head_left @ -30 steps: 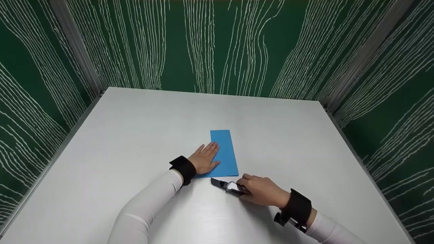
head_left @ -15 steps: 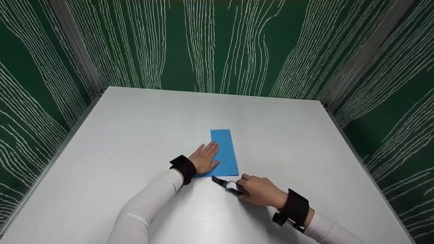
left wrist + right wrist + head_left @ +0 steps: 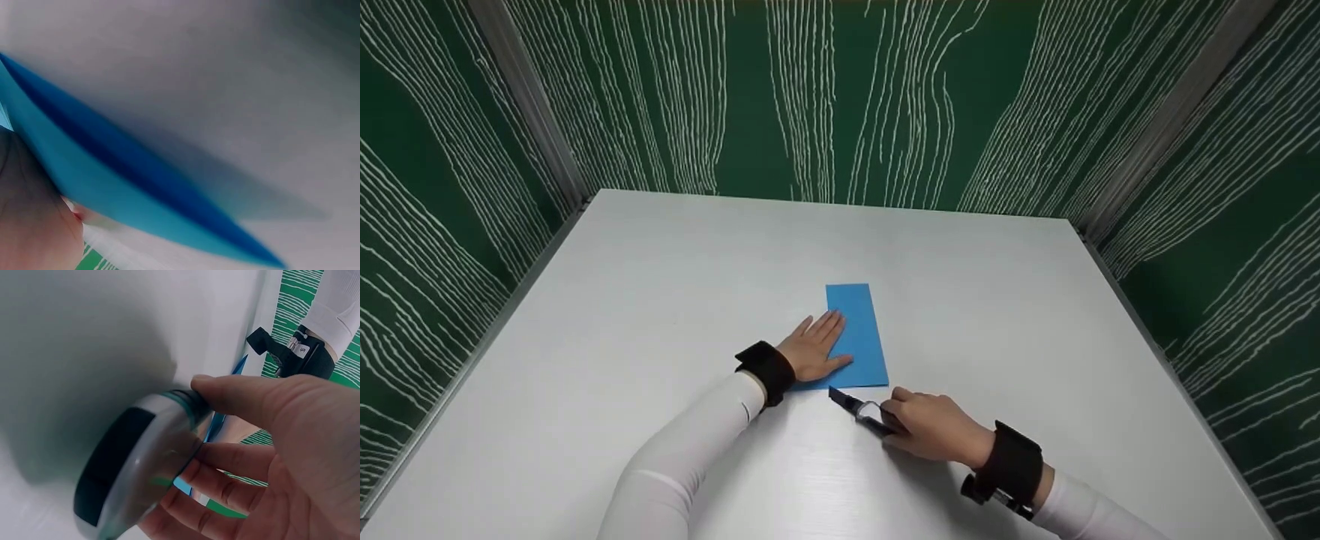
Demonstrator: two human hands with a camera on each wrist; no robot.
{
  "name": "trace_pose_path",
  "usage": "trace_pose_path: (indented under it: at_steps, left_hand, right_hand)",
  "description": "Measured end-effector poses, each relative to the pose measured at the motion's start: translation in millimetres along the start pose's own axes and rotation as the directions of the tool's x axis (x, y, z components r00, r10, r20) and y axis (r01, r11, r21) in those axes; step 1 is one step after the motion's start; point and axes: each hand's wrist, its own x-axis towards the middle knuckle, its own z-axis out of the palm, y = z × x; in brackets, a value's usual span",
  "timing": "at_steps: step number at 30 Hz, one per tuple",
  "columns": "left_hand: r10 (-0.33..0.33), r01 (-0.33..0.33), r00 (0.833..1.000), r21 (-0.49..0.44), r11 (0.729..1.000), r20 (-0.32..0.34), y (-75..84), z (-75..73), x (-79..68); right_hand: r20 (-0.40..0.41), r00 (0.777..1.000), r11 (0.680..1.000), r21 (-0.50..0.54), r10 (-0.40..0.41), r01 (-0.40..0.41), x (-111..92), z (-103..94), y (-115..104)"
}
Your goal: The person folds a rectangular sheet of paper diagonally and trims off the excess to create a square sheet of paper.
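Note:
A folded blue sheet of paper [image 3: 855, 330] lies mid-table in the head view. My left hand [image 3: 812, 351] presses flat on its left part, fingers straight and spread. In the left wrist view, the paper's layers [image 3: 112, 163] gape apart along one edge, beside the palm [image 3: 34, 208]. My right hand [image 3: 934, 424] grips a black and silver utility knife [image 3: 868, 411], its dark slanted tip right at the paper's near edge. The right wrist view shows its rounded silver body [image 3: 163, 444] between thumb and fingers; its tip is hidden there.
The white table [image 3: 697, 255] stretches out around the hands. Green walls with white wavy lines [image 3: 802, 97] and grey corner posts [image 3: 529, 97] enclose its back and sides. A black band sits on each wrist, the left one [image 3: 766, 373] close to the paper.
The right hand has shifted slightly left, and the knife's tip has come up to the paper's near edge. The left thumb has slid a little to the right on the paper.

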Motion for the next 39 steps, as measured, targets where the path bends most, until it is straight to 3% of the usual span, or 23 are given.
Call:
trace_pose_path:
  at_steps: [14,23,39]
  left_hand:
    - [-0.014,0.014,1.000,0.032,0.999,-0.004,-6.5,9.8,10.4]
    - [0.003,-0.003,1.000,0.028,1.000,-0.009,-1.0,2.8,2.4]
    - [-0.001,0.001,1.000,0.031,1.000,-0.015,-5.4,8.9,8.6]
  right_hand:
    - [0.051,0.996,0.995,0.063,0.071,-0.074,-5.1,0.4,-3.9]
    - [0.009,0.999,0.999,0.033,0.041,-0.042,-7.1,0.2,-3.5]
    - [0.010,1.000,1.000,0.019,0.024,-0.024,-7.9,-0.9,-0.9]
